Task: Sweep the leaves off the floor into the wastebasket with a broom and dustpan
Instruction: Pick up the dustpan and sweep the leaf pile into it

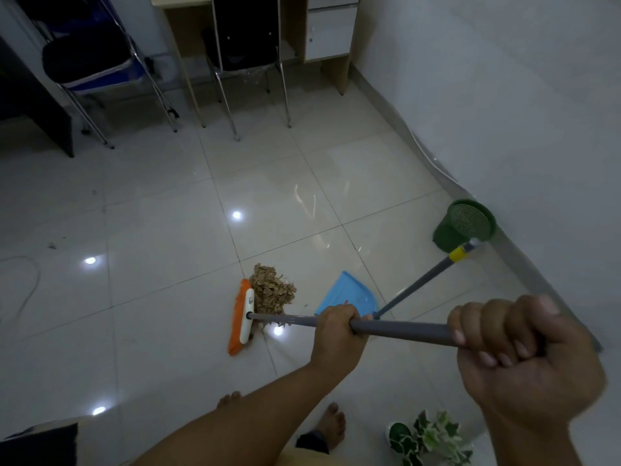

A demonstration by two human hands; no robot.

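We wrap both hands, left [337, 326] and right [517, 348], round the grey-handled orange broom [240, 316], its head behind the brown leaf pile [272, 290] to push it into the blue plastic dustpan [346, 294] waiting beside it, green mesh wastebasket [465, 227] by the wall

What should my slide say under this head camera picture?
Both hands grip a broom, pushing dry leaves toward a blue dustpan near the green wastebasket.

One orange-bristled broom [240, 316] with a white head and grey pole. One blue plastic dustpan [349, 295] with a long grey handle. One pile of dry brown leaves [272, 290]. One green mesh wastebasket [465, 227]. Two hands grip the pole: left hand [337, 327], right hand [517, 354]. Two bare feet [331, 423]. Two metal-legged chairs [245, 45]. One green-and-white potted plant [433, 438]. One wooden desk with white drawers [331, 31].
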